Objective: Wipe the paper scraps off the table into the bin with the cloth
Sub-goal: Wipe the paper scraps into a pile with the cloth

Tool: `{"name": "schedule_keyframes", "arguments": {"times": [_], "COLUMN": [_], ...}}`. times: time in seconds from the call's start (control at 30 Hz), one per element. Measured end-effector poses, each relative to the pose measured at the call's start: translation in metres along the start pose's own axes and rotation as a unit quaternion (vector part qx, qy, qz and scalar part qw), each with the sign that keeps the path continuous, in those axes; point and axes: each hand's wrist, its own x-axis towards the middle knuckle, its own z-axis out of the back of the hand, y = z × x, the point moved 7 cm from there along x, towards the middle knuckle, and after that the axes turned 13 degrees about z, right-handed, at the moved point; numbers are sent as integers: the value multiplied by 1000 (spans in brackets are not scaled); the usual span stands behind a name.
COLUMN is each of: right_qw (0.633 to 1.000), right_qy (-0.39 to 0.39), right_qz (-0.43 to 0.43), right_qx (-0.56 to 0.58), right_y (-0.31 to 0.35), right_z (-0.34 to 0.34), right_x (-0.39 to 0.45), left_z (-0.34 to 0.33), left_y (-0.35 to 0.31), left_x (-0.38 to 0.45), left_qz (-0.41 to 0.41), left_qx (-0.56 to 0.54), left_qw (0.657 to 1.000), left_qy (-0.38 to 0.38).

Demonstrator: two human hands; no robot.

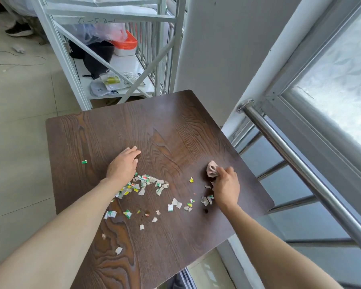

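Note:
Several small paper scraps (146, 184), white with green, yellow and red print, lie scattered over the near half of a dark wooden table (117, 130). One stray scrap (84, 162) lies apart near the left edge. My right hand (226, 187) grips a small crumpled pinkish cloth (212, 168) near the table's right side, pressed to the surface. My left hand (123, 165) rests flat on the table, fingers together, just beyond the biggest cluster of scraps. No bin is in view.
A white metal shelf rack (113, 59) with bags and packets stands behind the table. A steel handrail (290, 155) and window run along the right. Tiled floor (19, 122) lies to the left, with a cable and someone's shoe (19, 30) far back.

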Motion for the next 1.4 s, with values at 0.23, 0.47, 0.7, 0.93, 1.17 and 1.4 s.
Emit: {"name": "schedule_keyframes", "arguments": {"times": [0.23,0.47,0.7,0.93,1.17,1.4], "right_qw": [996,969,994,999,985,964], "right_qy": [42,100,19,-3,86,72], "right_qz": [56,197,108,-13,44,47], "right_qx": [52,110,4,52,142,252], "right_y": [95,142,29,52,145,120], "right_z": [-33,-36,15,-6,-41,-23], "right_x": [-33,-35,-37,-82,-77,-59], "left_z": [-2,-2,-3,-7,-9,13], "left_y": [0,-1,-3,-3,-3,27], "left_x": [-1,-1,-2,-5,-10,-66], "left_qz": [-2,-8,-1,-3,18,40], "left_qx": [7,21,21,48,58,1], "left_qw": [1000,1000,1000,998,995,999], "left_qy": [-2,1,8,29,74,-29]}}
